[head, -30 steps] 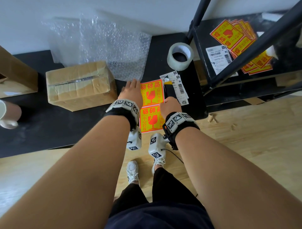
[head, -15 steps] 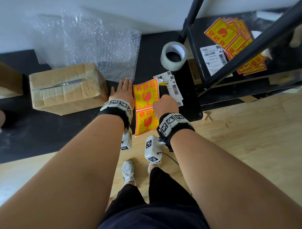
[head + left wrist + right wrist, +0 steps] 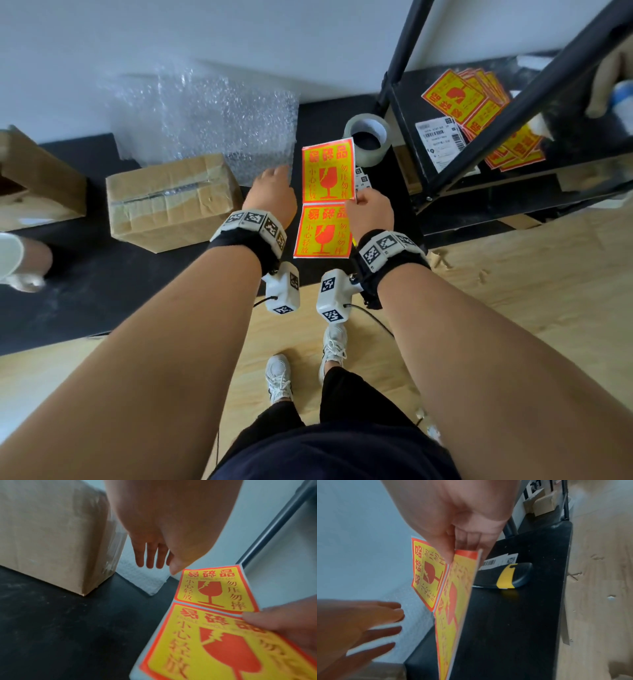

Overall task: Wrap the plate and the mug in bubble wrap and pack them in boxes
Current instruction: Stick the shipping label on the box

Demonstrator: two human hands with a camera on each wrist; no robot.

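My right hand (image 3: 356,202) pinches the right edge of a strip of two yellow-and-red fragile stickers (image 3: 327,198) and holds it off the black table (image 3: 85,291). The pinch, thumb on the printed side, shows in the right wrist view (image 3: 453,555). My left hand (image 3: 275,174) hovers just left of the strip with straight fingers (image 3: 150,557) and holds nothing. A taped cardboard box (image 3: 171,202) stands left of that hand. A bubble wrap sheet (image 3: 212,123) lies behind the box. No plate or mug is plainly visible.
A tape roll (image 3: 368,140) stands behind the strip. A black-and-yellow utility knife (image 3: 510,576) and barcode labels (image 3: 498,561) lie under it. A black shelf (image 3: 513,113) on the right holds more stickers. Another box (image 3: 34,185) sits far left.
My right hand has lifted the sticker strip off the table and moved it away from me. My left hand has come off the table beside the strip.
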